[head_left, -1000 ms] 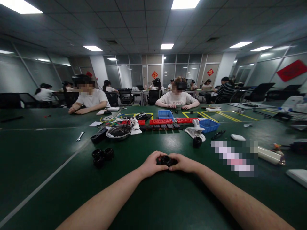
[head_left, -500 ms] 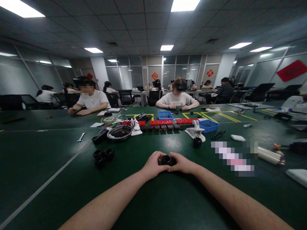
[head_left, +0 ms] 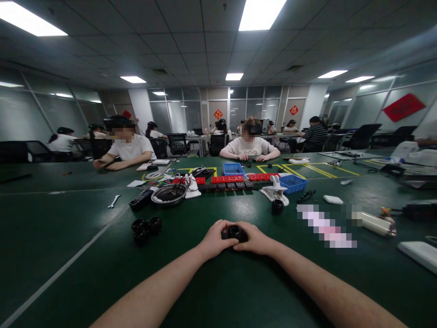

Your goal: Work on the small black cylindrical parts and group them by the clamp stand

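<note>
Between my two hands is a black round part (head_left: 235,232) with a hole in its top, held low over the green table or resting on it; I cannot tell which. My left hand (head_left: 215,239) curls around its left side, thumb in front. From the right, my right hand (head_left: 254,238) wraps the same part, and the two thumbs nearly meet at the near side. The fingers behind the part are mostly hidden. Three similar black round parts (head_left: 154,225) stand grouped to the left. Another black round part (head_left: 277,207) sits to the right, by a white clip stand (head_left: 275,193).
Across the middle lie a round metal-rimmed dish (head_left: 169,202), red socket-like strips (head_left: 227,179) and blue bins (head_left: 293,184). A wrench (head_left: 114,202) lies at left; a cream cylinder (head_left: 375,224) is at right. Two people sit across the green table (head_left: 78,282).
The camera has tilted and turned slightly, shifting the whole scene in view. Both hands stay around the black part, with the fingers slightly shifted and more of its top showing.
</note>
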The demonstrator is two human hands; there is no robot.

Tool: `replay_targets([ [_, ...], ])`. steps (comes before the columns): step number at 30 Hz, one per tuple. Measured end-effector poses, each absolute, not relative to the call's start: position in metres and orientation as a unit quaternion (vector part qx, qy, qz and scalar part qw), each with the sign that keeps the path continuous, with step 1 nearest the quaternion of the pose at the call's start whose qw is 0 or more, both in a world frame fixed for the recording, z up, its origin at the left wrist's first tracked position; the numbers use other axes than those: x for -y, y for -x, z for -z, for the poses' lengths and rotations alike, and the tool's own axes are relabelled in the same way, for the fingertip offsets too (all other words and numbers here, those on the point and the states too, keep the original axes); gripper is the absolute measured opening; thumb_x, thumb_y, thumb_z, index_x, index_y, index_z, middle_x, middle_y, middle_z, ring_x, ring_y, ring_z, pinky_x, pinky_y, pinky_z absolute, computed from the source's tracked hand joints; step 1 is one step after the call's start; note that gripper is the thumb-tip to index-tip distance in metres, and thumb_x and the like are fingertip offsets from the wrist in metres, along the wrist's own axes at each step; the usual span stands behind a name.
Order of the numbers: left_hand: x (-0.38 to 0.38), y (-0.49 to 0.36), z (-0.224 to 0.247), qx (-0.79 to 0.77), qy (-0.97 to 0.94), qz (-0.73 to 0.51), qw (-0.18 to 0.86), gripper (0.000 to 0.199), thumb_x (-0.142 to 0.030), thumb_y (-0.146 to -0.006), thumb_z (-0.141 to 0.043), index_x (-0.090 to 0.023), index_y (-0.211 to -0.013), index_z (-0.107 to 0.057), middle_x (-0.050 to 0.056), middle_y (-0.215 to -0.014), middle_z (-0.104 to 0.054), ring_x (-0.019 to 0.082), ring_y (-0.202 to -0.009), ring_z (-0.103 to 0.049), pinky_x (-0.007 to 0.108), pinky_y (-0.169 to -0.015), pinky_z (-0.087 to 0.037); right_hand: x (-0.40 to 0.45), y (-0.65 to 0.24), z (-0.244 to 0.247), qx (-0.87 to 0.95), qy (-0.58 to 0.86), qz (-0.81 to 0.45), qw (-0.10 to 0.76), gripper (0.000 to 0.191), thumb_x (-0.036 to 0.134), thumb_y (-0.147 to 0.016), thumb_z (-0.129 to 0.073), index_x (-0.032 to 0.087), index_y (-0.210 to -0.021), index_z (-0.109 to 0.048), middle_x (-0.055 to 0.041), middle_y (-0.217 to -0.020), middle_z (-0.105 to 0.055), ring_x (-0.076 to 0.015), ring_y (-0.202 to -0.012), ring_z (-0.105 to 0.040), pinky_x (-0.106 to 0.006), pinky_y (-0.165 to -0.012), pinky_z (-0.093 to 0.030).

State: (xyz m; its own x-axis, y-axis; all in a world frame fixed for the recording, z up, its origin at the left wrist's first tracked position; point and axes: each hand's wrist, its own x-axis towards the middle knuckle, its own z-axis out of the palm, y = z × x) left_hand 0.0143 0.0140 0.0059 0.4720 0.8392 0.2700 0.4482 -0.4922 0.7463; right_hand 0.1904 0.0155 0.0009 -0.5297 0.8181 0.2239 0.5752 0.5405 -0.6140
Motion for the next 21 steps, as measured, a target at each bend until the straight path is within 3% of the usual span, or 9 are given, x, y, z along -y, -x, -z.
replay_targets([
  [5, -0.016, -0.012, -0.007, -0.385, -0.807, -0.309, 0.324, 0.038, -0.026, -0.062, -0.063, -0.02, -0.097, -0.053, 0.003, -0.09, -0.049, 0.015, -0.079, -0.047, 0.026, -0.069, -0.039, -0.021, -0.199, -0.01, 0.821, 0.341, -0.401, 0.219, 0.038, 0.025, -0.065, -0.058, 0.017, -0.101, -0.051, -0.0019, -0.093, -0.055, -0.0171, -0.084, -0.051, -0.029, -0.075, -0.039],
  [11, -0.018, -0.012, -0.005, -0.378, -0.807, -0.31, 0.332, 0.04, -0.027, -0.061, -0.063, -0.02, -0.099, -0.052, 0.003, -0.092, -0.049, 0.016, -0.082, -0.047, 0.027, -0.072, -0.039, -0.027, -0.201, -0.005, 0.829, 0.367, -0.369, 0.207, 0.027, 0.023, -0.064, -0.059, 0.016, -0.09, -0.055, -0.0005, -0.085, -0.054, -0.0161, -0.08, -0.049, -0.029, -0.073, -0.038],
  [21, -0.019, -0.013, -0.003, -0.391, -0.807, -0.307, 0.32, 0.039, -0.028, -0.061, -0.063, -0.02, -0.099, -0.052, 0.003, -0.089, -0.049, 0.015, -0.078, -0.047, 0.026, -0.069, -0.039, -0.026, -0.199, -0.005, 0.809, 0.365, -0.407, 0.214, 0.028, 0.023, -0.063, -0.06, 0.015, -0.089, -0.054, -0.0003, -0.084, -0.054, -0.0154, -0.078, -0.05, -0.027, -0.07, -0.04],
])
